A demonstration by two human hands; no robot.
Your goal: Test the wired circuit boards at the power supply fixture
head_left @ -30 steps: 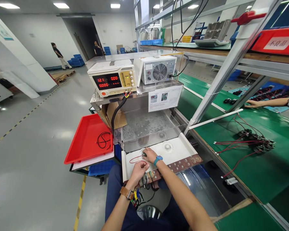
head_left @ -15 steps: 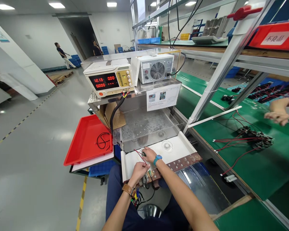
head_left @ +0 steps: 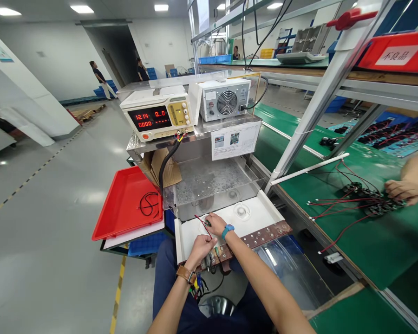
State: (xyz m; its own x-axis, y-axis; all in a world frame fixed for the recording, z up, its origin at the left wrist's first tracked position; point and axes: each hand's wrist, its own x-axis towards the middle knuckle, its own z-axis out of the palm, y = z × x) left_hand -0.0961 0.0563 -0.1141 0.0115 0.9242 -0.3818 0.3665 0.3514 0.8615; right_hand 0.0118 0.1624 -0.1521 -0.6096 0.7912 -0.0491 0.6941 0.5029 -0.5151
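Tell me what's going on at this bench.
The person's right hand holds a small dark part over the white tray, while the left hand pinches a red wire beside it. The power supply behind is lit, its top-left figure reading 12.14. To the right, a co-worker's hand is at the wired parts on the green surface.

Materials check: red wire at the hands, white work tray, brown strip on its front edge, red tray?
Red wire: probably plastic-insulated; thin, coloured, flexible sheath. Core hidden.
White work tray: plastic or painted board; smooth, even white leaves it open.
Brown strip: maybe resin laminate; flat brown, with shiny, metal-looking ringed holes.
Red tray: likely moulded plastic; uniform colour, soft sheen.
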